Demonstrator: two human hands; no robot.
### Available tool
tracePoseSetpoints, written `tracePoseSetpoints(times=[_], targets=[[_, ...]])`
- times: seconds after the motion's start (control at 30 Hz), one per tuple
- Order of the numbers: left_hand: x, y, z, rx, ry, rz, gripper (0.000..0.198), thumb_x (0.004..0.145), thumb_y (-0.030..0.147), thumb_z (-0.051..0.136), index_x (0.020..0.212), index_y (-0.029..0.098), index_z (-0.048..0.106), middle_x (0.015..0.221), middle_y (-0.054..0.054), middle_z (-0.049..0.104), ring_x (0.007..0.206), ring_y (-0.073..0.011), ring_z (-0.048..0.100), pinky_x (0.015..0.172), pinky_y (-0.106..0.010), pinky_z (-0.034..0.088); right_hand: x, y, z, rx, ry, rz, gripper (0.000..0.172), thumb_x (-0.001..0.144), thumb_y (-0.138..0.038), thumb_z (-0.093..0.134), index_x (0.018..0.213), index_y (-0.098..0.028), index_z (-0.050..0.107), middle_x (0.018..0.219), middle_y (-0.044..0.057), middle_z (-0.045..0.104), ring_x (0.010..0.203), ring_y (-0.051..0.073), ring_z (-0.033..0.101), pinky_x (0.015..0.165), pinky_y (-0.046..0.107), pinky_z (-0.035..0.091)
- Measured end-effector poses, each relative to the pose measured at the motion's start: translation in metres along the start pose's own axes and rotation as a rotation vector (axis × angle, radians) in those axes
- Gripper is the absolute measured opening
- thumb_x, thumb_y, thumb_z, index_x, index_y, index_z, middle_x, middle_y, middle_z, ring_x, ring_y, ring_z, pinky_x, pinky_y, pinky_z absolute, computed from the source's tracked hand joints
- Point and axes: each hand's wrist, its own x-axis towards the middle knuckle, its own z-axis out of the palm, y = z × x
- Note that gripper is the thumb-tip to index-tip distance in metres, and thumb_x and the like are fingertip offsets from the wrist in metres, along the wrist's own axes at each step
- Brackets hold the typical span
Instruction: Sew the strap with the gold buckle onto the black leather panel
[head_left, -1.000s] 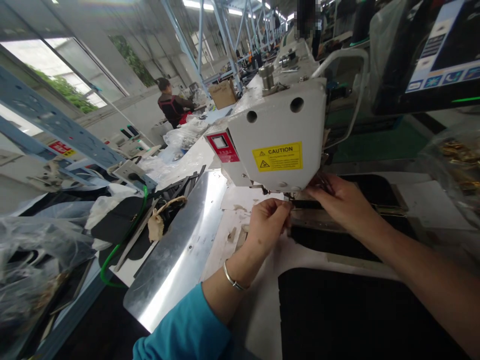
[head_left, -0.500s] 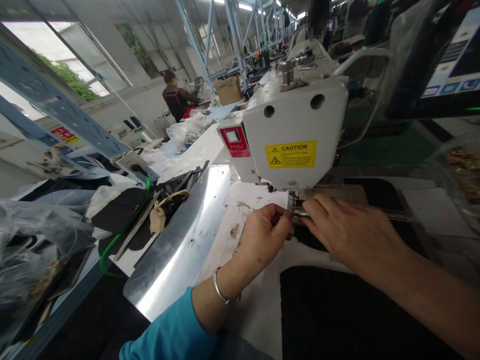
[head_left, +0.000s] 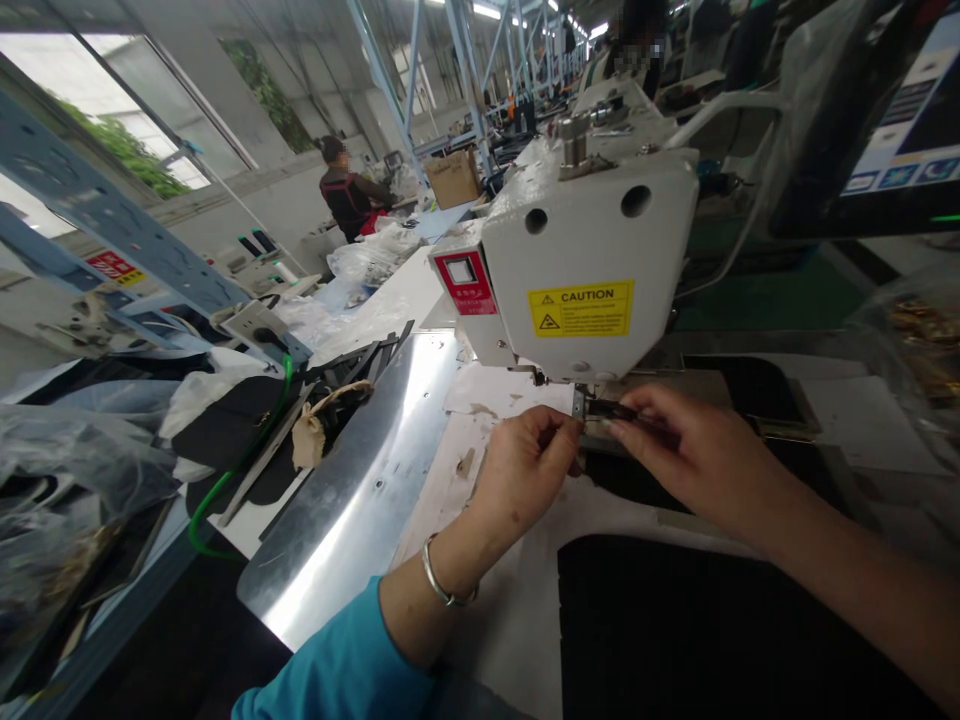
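Observation:
Under the head of a white sewing machine (head_left: 585,250), both hands work close together. My left hand (head_left: 525,465) is closed in a pinch just left of the small metal clamp (head_left: 578,402) below the needle area; what lies between its fingertips is hidden. On the other side my right hand (head_left: 694,440) has thumb and fingers closed round a slim dark piece (head_left: 611,408), whose near end reaches the clamp. Its exact kind I cannot make out. A black panel (head_left: 637,475) lies beneath the hands, and a larger black panel (head_left: 675,610) lies in front of them.
A shiny metal plate (head_left: 360,480) slopes along the left of the white work surface. Dark strips (head_left: 375,360) and a green cord (head_left: 217,490) lie beyond it. A screen (head_left: 900,130) stands at upper right, above a bag of brass-coloured parts (head_left: 934,340). Another person (head_left: 349,195) sits farther back.
My right hand has drawn slightly right, away from the left, and its fingers have opened a little, showing more of the dark piece. My left hand stays nearly in place.

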Motion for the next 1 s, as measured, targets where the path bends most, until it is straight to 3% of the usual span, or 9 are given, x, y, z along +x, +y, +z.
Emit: tracePoseSetpoints(times=[0.07,0.13,0.23,0.37,0.47,0.63,0.77,0.87,1.0], targets=[[0.001,0.000,0.002,-0.005,-0.027,-0.004,0.023,0.092,0.033,0.055,0.078,0.016,0.062,0.056,0.002,0.062,0.048,-0.0072,0.050,0.050,-0.018,0.038,0.001,0.001,-0.002,0.394,-0.123,0.217,0.039,0.076,-0.052,0.063,0.099,-0.021,0.062,0.065,-0.001,0.055,0.055,0.014,0.050,0.050,0.027,0.034],[0.001,0.003,0.005,-0.031,-0.048,-0.008,0.023,0.091,0.032,0.055,0.077,0.016,0.061,0.055,0.002,0.061,0.047,-0.0072,0.049,0.049,-0.018,0.039,0.003,-0.001,-0.001,0.673,-0.233,0.423,0.052,0.067,-0.057,0.069,0.102,-0.020,0.063,0.055,-0.007,0.039,0.044,0.008,0.032,0.042,0.023,0.023],[0.002,0.005,0.010,-0.090,-0.069,-0.001,0.023,0.091,0.032,0.055,0.075,0.015,0.061,0.054,0.001,0.060,0.046,-0.0069,0.048,0.048,-0.018,0.039,0.004,-0.007,0.003,0.864,-0.219,0.586,0.050,0.057,-0.055,0.075,0.087,-0.017,0.062,0.054,-0.010,0.034,0.043,0.004,0.021,0.041,0.021,0.013],[0.004,0.001,0.015,-0.130,-0.077,-0.016,0.022,0.090,0.035,0.057,0.086,0.015,0.065,0.058,0.000,0.063,0.047,-0.0070,0.048,0.047,-0.018,0.039,0.005,-0.008,0.009,0.864,-0.065,0.524,0.041,0.057,-0.051,0.076,0.072,-0.015,0.060,0.058,-0.003,0.052,0.044,0.003,0.031,0.041,0.020,0.017],[0.006,-0.004,0.016,-0.134,-0.054,-0.009,0.017,0.088,0.032,0.060,0.090,0.016,0.066,0.062,0.000,0.066,0.050,-0.0073,0.052,0.049,-0.018,0.040,0.005,-0.004,0.012,0.872,0.012,0.542,0.037,0.058,-0.047,0.076,0.071,-0.015,0.060,0.057,-0.003,0.051,0.045,0.004,0.035,0.040,0.019,0.019],[0.013,-0.004,0.019,-0.099,0.033,0.034,0.013,0.085,0.026,0.060,0.080,0.015,0.064,0.062,0.000,0.065,0.052,-0.0079,0.053,0.051,-0.018,0.039,0.008,-0.001,0.016,0.951,0.051,0.580,0.027,0.066,-0.038,0.074,0.072,-0.016,0.061,0.059,-0.003,0.050,0.046,0.005,0.037,0.041,0.019,0.021],[0.025,-0.002,0.022,-0.095,0.147,0.043,0.013,0.083,0.027,0.059,0.079,0.016,0.064,0.063,0.000,0.065,0.053,-0.0091,0.055,0.051,-0.020,0.041,0.022,-0.002,0.017,1.020,0.206,0.598,0.014,0.071,-0.026,0.071,0.076,-0.015,0.063,0.064,-0.001,0.052,0.049,0.006,0.041,0.040,0.018,0.019],[0.033,-0.004,0.025,-0.125,0.175,0.002,0.013,0.082,0.027,0.059,0.078,0.016,0.064,0.061,0.000,0.065,0.051,-0.0095,0.057,0.051,-0.020,0.043,0.035,0.000,0.020,1.007,0.222,0.651,0.005,0.074,-0.018,0.065,0.072,-0.016,0.062,0.061,-0.001,0.053,0.051,0.008,0.045,0.041,0.018,0.023],[0.038,-0.010,0.029,-0.220,0.169,-0.034,0.016,0.080,0.031,0.061,0.077,0.016,0.064,0.059,0.001,0.064,0.049,-0.0094,0.056,0.050,-0.021,0.044,0.043,0.005,0.028,0.982,0.192,0.642,0.007,0.074,-0.016,0.064,0.068,-0.016,0.061,0.059,0.000,0.055,0.050,0.008,0.046,0.043,0.019,0.028]])
